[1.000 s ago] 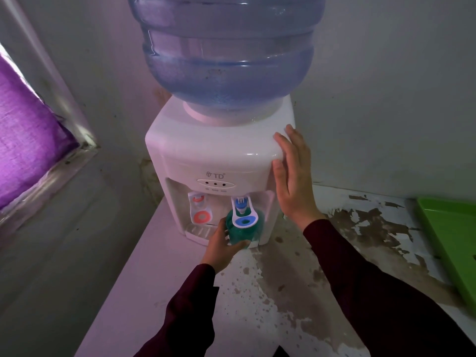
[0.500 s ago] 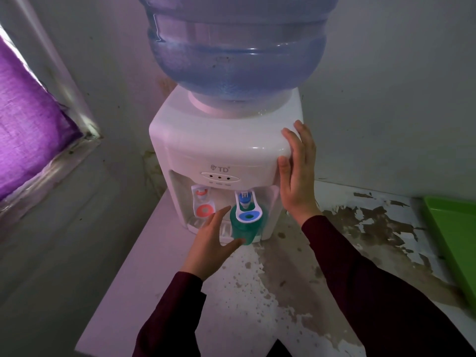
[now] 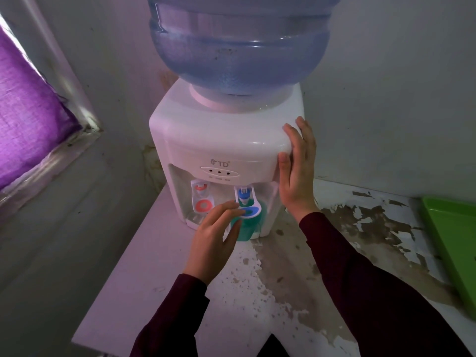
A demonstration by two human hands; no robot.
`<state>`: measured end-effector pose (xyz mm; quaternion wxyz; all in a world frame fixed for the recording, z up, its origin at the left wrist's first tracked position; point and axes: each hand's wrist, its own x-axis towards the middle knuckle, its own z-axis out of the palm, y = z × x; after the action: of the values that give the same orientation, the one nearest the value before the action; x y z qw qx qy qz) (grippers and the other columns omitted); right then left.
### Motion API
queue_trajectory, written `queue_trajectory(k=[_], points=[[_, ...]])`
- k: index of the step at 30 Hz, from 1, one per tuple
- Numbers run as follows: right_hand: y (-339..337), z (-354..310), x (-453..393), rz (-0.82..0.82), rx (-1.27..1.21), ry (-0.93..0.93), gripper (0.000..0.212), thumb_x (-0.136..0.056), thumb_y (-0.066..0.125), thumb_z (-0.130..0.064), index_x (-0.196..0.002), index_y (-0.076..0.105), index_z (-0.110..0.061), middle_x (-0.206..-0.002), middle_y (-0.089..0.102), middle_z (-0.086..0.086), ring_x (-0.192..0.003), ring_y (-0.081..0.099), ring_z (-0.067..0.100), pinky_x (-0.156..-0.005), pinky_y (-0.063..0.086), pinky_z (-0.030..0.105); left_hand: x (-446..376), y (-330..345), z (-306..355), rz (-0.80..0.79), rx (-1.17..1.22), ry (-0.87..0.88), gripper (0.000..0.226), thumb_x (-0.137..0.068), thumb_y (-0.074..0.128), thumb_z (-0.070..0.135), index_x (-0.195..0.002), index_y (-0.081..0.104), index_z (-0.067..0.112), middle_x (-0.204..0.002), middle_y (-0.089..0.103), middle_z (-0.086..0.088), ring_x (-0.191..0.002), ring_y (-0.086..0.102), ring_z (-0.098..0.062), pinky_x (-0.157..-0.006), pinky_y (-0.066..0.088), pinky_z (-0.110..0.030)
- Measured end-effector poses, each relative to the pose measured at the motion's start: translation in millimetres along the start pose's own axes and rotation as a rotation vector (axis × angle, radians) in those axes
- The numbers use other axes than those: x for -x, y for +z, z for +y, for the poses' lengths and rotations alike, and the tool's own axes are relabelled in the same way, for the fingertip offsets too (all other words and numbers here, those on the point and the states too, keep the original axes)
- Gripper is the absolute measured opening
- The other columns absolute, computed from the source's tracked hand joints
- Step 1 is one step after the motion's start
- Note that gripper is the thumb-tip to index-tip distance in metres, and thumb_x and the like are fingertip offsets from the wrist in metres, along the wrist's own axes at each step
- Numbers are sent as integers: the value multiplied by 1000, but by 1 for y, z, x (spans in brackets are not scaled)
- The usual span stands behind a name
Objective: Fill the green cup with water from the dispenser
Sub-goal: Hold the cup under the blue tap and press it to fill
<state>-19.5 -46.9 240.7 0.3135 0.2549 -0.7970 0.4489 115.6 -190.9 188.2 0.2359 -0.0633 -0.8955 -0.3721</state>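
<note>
The left hand (image 3: 213, 235) sits at centre frame with its fingers loosely spread, gripping nothing; the fingertips reach the blue tap (image 3: 248, 206) while the thumb lies against the cup (image 3: 248, 224). The cup stands under that tap in the dispenser (image 3: 219, 143) recess, partly hidden by the tap's paddle, so its water level cannot be read. The right hand (image 3: 296, 168), right of centre, is flat and open, palm pressed on the dispenser's right corner to brace it.

The step in hand looks like working the blue tap. To do it well, press the paddle steadily with the fingertips, keep the cup centred under the spout, and hold the bracing palm firm so the light body does not slide back. Since the paddle covers the cup's mouth, a lean to one side would help to judge the level and release before it overflows.

Just left of the blue tap is the red tap (image 3: 203, 199), close enough to be pressed by mistake. The bottle (image 3: 237, 39) fills the upper centre. The counter (image 3: 257, 292) below is peeling and stained; a green tray (image 3: 456, 240) lies at the right edge, well apart, and a purple curtain (image 3: 28, 122) at upper left. Nothing blocks the cup.
</note>
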Motion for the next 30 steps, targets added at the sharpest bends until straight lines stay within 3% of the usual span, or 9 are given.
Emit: queue_trajectory(k=[6, 11, 15, 20, 25, 30], points=[[0, -1, 1, -8, -4, 8, 47, -99, 25, -43, -134, 36, -14, -148, 29, 19, -142, 23, 33, -117, 25, 44, -6, -2, 1, -32, 12, -7, 19, -85, 64, 16, -104, 66, 15, -115, 68, -3, -106, 63, -15, -92, 46, -17], [1, 0, 0, -12, 0, 12, 45, -99, 26, -43, -135, 35, -17, -149, 28, 18, -142, 23, 32, -118, 25, 42, -6, -2, -1, -31, 27, -9, 19, -85, 66, 11, -104, 66, 15, -115, 67, -2, -107, 61, -11, -94, 39, -4], [1, 2, 0, -14, 3, -1, 45, -99, 27, -41, -135, 35, -16, -148, 26, 10, -142, 23, 33, -118, 25, 41, -6, -1, 0, -4, 101, -30, 19, -83, 68, 10, -102, 67, 13, -112, 66, 1, -106, 57, -1, -93, 40, -7], [0, 1, 0, -14, 7, 4, 46, -99, 26, -41, -134, 36, -15, -148, 29, 19, -142, 23, 33, -118, 25, 42, -9, 1, 6, 104, 204, -148, 7, -85, 65, 15, -90, 68, 20, -94, 66, 11, -95, 58, 3, -83, 44, -7], [0, 1, 0, -14, -2, 4, 47, -99, 27, -40, -134, 38, -11, -148, 30, 22, -142, 24, 35, -118, 24, 42, -16, 4, 0, 163, 292, -333, 3, -84, 64, 22, -83, 66, 21, -84, 69, 3, -83, 64, -16, -76, 55, -27], [1, 0, 0, -6, -2, -3, 48, -99, 26, -41, -134, 38, -10, -148, 30, 20, -141, 25, 35, -117, 25, 44, -21, 5, 1, 84, 419, -548, 17, -88, 61, 21, -84, 63, 5, -81, 67, -15, -76, 65, -27, -73, 57, -32]])
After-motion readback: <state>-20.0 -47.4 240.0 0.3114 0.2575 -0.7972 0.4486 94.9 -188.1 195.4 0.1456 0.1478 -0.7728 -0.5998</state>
